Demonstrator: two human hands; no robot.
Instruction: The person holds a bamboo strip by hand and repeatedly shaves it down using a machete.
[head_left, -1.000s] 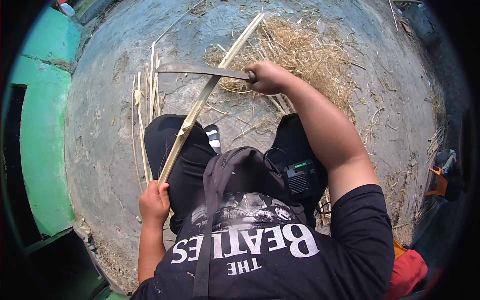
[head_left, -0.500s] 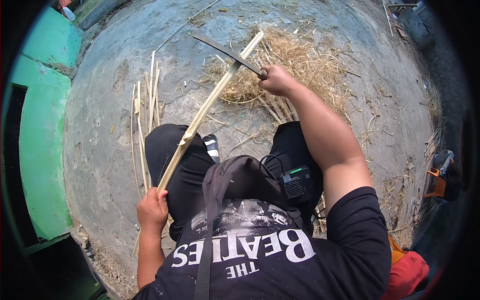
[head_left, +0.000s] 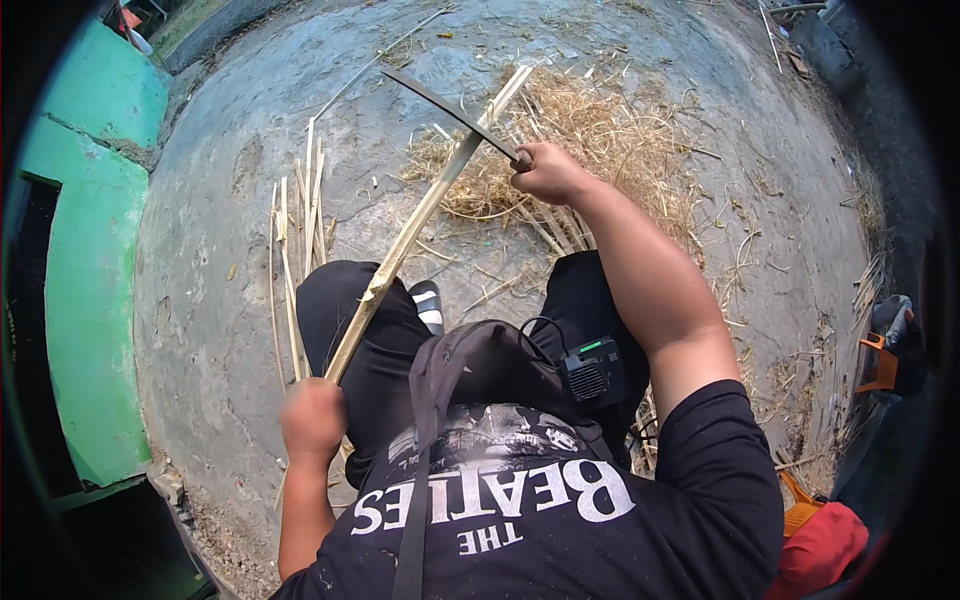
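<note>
Pale strip [head_left: 421, 219] fills clenched left hand [head_left: 313, 418], knife [head_left: 452, 110] the right hand [head_left: 550, 173], shavings [head_left: 625, 145] heaped beyond.

left hand [head_left: 313, 416] blurred, knife handle [head_left: 522, 161] mostly hidden

Rough grey concrete ground [head_left: 200, 300] spreads under bright daylight, bluish toward the far side. Along the left stands a green wall [head_left: 95, 310] with a dark opening [head_left: 30, 270]; a low grey ledge [head_left: 225, 30] edges the ground at the upper left.
</note>
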